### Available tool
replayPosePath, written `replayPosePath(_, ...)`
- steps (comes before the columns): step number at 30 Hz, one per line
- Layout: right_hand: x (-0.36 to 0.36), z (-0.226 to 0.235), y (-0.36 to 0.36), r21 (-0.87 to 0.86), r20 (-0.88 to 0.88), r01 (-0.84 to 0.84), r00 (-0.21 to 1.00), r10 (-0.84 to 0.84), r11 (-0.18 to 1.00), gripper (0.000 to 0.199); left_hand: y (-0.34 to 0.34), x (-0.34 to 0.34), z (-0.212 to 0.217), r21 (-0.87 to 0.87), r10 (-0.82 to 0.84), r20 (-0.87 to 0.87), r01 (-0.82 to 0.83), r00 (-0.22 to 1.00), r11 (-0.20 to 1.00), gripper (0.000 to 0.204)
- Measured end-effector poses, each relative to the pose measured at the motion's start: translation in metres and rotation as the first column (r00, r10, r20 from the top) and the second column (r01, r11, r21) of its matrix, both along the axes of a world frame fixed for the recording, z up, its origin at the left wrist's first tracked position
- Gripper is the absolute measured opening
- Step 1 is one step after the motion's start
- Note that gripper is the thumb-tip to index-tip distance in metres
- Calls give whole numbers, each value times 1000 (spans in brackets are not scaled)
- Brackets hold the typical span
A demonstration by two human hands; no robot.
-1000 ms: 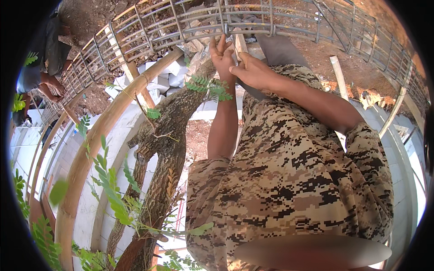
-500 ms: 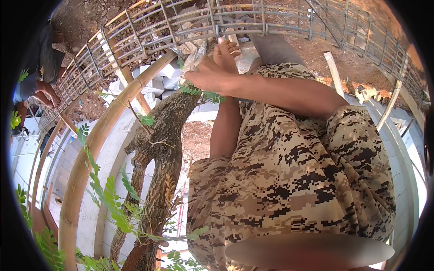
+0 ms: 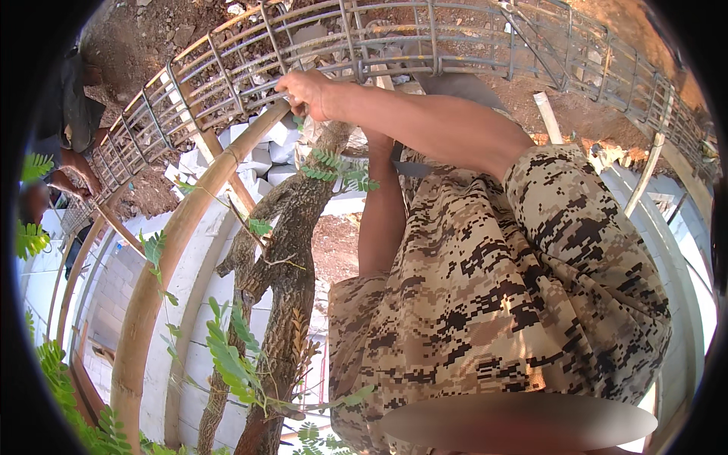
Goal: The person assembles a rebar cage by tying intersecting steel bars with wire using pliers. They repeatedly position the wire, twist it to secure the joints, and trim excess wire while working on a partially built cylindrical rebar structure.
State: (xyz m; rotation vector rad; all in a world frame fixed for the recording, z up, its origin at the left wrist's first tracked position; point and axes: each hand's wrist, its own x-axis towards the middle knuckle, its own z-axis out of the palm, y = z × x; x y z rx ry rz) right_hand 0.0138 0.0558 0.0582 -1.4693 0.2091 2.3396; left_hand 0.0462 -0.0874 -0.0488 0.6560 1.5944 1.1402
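Observation:
My right forearm crosses in front of my body to the left. At its end my right hand [image 3: 305, 92] is closed, with bent fingers against the lower bars of a rebar cage [image 3: 434, 39], just above the upper end of a bamboo pole [image 3: 182, 220]. What the fingers hold, if anything, I cannot make out. My left forearm [image 3: 381, 220] rises behind the right one, which hides the left hand. Below my right hand a rough tree trunk [image 3: 292, 250] with green leaves [image 3: 334, 168] stands close to my left arm.
White broken blocks [image 3: 265, 155] lie behind the bamboo pole. Past the cage is reddish soil [image 3: 163, 38] with stones. At the far left another person's hands [image 3: 80, 176] are near the cage. A pale post [image 3: 547, 117] stands to the right.
My right hand has moved up and left, from beside the left wrist to the rebar near the bamboo pole's end. My left hand, visible before, is now hidden behind my right forearm.

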Motion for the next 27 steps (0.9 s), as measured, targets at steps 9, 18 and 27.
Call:
replayPosePath(9, 230, -38, -46, 118, 39, -397, 918, 395, 910, 34, 30, -62, 23, -442, 82, 179, 6, 980, 897, 26)
replayPosePath(18, 125, -34, -124, 480, 556, -872, 218, 802, -96, 40, 93, -24, 65, -750, -765, -599, 167, 238, 640, 44)
replayPosePath(27, 363, -64, -55, -372, 883, -913, -404, -238, 168, 66, 38, -60, -8, -529, 366, 647, 49, 669, 847, 49)
